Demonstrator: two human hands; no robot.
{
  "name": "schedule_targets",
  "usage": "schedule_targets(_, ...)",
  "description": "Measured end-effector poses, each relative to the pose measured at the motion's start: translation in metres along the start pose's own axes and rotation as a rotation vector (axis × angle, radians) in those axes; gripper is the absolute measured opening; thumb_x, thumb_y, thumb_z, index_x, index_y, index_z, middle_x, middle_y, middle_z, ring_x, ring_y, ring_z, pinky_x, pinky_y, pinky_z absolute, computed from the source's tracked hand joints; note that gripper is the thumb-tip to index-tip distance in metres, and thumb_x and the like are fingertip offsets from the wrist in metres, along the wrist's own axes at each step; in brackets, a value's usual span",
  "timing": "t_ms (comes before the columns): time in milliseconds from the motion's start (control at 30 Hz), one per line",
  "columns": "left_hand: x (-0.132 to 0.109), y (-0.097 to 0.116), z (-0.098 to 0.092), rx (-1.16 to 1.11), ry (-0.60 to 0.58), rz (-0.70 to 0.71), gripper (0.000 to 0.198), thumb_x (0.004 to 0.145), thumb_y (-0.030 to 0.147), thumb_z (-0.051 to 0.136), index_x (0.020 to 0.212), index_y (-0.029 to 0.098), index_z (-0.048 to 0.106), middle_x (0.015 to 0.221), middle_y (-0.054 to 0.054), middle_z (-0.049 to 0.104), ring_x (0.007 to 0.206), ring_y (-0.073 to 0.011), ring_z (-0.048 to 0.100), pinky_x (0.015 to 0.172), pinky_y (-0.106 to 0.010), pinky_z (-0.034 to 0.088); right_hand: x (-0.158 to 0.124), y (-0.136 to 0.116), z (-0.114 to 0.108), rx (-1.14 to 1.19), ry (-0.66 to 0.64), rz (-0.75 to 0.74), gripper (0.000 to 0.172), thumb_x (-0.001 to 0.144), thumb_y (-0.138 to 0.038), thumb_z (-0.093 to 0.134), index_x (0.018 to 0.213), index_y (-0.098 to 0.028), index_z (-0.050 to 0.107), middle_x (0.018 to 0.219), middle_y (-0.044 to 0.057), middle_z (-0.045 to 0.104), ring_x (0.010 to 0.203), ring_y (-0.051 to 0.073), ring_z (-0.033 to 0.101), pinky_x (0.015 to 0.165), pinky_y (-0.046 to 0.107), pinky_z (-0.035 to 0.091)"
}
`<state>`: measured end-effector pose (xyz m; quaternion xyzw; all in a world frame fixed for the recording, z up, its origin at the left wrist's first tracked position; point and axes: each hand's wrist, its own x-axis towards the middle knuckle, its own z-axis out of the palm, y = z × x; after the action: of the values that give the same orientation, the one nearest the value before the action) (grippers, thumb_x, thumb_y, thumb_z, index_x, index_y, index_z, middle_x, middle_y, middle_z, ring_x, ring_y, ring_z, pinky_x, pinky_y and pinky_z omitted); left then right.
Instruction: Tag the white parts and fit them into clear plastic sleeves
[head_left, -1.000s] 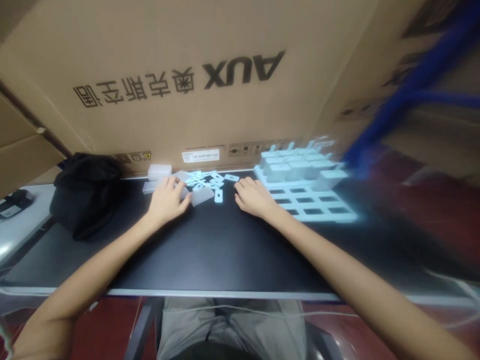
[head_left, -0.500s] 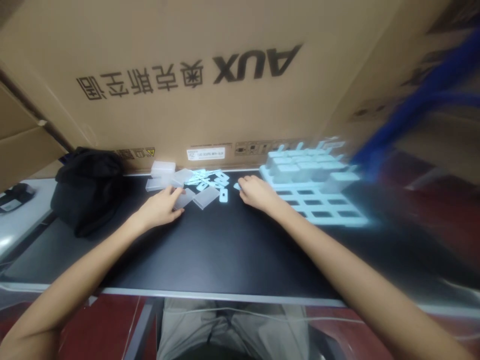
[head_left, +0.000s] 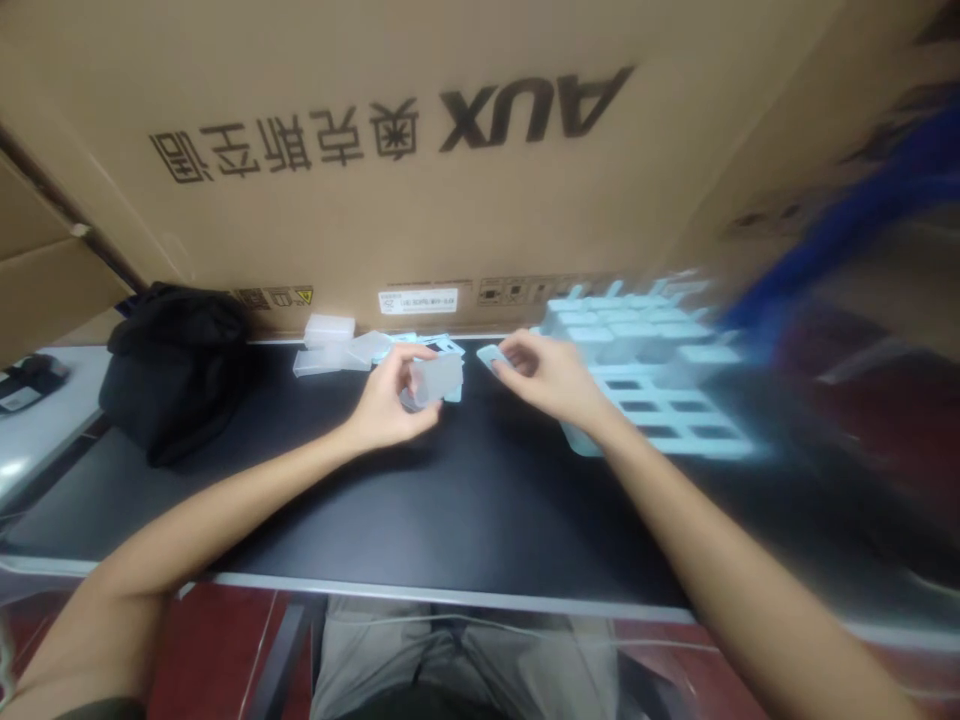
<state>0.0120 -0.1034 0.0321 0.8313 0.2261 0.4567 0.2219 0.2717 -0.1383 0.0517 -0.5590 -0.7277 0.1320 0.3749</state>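
My left hand (head_left: pixel 386 405) is lifted off the black table (head_left: pixel 450 500) and closed around a small clear plastic case (head_left: pixel 437 378). My right hand (head_left: pixel 544 375) pinches a small pale blue flat piece (head_left: pixel 489 356) just right of that case. More pale blue pieces (head_left: pixel 435 343) lie scattered behind the hands. Other clear cases (head_left: pixel 330 345) sit at the back left. A pale blue grid tray (head_left: pixel 652 400) lies right of my right hand, partly filled.
A large cardboard box (head_left: pixel 450 150) marked AUX stands along the table's back edge. A black bag (head_left: pixel 172 365) rests at the left. A blurred blue object (head_left: pixel 847 220) crosses the upper right. A grey table (head_left: pixel 37 420) adjoins on the left.
Both hands rose from the table. My left hand picked up a clear case, my right hand picked up a blue piece, and they came closer together.
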Motion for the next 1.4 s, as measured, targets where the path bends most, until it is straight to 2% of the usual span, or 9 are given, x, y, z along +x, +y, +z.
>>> schedule_targets(100,-0.002,-0.002,0.03,-0.116,0.049,0.07,0.052,0.081,0.037,0.081,0.125,0.022,0.056,0.126,-0.012,0.06,0.086,-0.0158,0.061,0.071,-0.029,0.052,-0.006,-0.009,-0.005,0.522,0.076,0.048,0.037,0.083,-0.056,0.075,0.085,-0.024,0.056,0.081,0.001,0.064,0.074,0.018,0.064,0.071,0.036,0.06)
schedule_targets(200,-0.008,-0.002,0.039,-0.094,0.03,0.108,0.057,0.08,0.042,0.085,0.128,0.024,0.06,0.12,-0.011,0.058,0.1,-0.0222,0.061,0.079,-0.034,0.055,-0.012,-0.016,-0.006,0.709,0.03,0.103,0.045,0.075,-0.062,0.082,0.08,-0.024,0.058,0.077,0.0,0.061,0.074,0.019,0.064,0.069,0.038,0.062)
schedule_targets(400,-0.021,-0.006,0.038,-0.057,0.066,0.129,0.062,0.083,0.038,0.081,0.137,0.024,0.053,0.11,-0.008,0.059,0.103,-0.0231,0.061,0.092,-0.044,0.057,-0.019,-0.029,-0.001,0.788,-0.15,0.106,0.044,0.078,-0.061,0.081,0.074,-0.021,0.064,0.07,0.0,0.063,0.065,0.015,0.061,0.068,0.032,0.056)
schedule_targets(633,-0.027,-0.017,0.046,-0.132,0.029,-0.015,0.083,0.078,0.046,0.087,0.145,0.024,0.043,0.133,-0.014,0.058,0.117,-0.0273,0.066,0.103,-0.046,0.057,-0.02,-0.035,0.017,0.73,-0.363,0.17,0.053,0.081,-0.07,0.074,0.069,-0.019,0.062,0.063,-0.001,0.061,0.058,0.012,0.055,0.062,0.028,0.047)
schedule_targets(867,-0.025,-0.017,0.042,-0.022,-0.13,0.061,0.08,0.096,0.056,0.066,0.158,0.024,0.028,0.144,-0.018,0.053,0.132,-0.0338,0.057,0.111,-0.054,0.05,-0.023,-0.032,0.02,0.643,-0.484,0.14,0.06,0.089,-0.075,0.06,0.066,-0.02,0.057,0.06,-0.002,0.055,0.057,0.011,0.05,0.059,0.026,0.043)
schedule_targets(967,-0.026,-0.016,0.041,0.022,-0.192,0.137,0.073,0.103,0.057,0.052,0.16,0.021,0.022,0.141,-0.02,0.053,0.127,-0.0331,0.058,0.105,-0.053,0.052,-0.026,-0.034,0.026,0.659,-0.512,0.14,0.062,0.088,-0.077,0.059,0.064,-0.02,0.055,0.057,-0.003,0.052,0.053,0.01,0.046,0.055,0.026,0.042)
schedule_targets(1133,-0.026,-0.008,0.039,0.029,-0.233,0.143,0.049,0.104,0.058,0.045,0.132,0.018,0.049,0.112,-0.013,0.064,0.096,-0.0248,0.065,0.082,-0.04,0.057,-0.026,-0.031,0.032,0.64,-0.578,0.174,0.064,0.088,-0.079,0.056,0.064,-0.019,0.055,0.058,-0.002,0.053,0.053,0.011,0.049,0.056,0.027,0.044)
schedule_targets(1300,-0.025,-0.003,0.035,0.056,-0.233,0.185,0.034,0.103,0.049,0.044,0.114,0.018,0.053,0.094,-0.007,0.065,0.078,-0.0191,0.063,0.07,-0.032,0.054,-0.025,-0.019,0.029,0.612,-0.734,0.054,0.06,0.1,-0.068,0.037,0.074,-0.018,0.06,0.07,0.004,0.063,0.066,0.015,0.058,0.07,0.032,0.05)
schedule_targets(1400,-0.027,-0.003,0.034,0.174,-0.287,0.231,0.038,0.102,0.05,0.04,0.114,0.017,0.055,0.097,-0.007,0.066,0.073,-0.0176,0.062,0.061,-0.029,0.051,-0.024,-0.011,0.035,0.431,-0.575,-0.001,0.042,0.102,-0.049,0.038,0.08,-0.019,0.058,0.075,0.003,0.062,0.07,0.016,0.057,0.072,0.032,0.049)
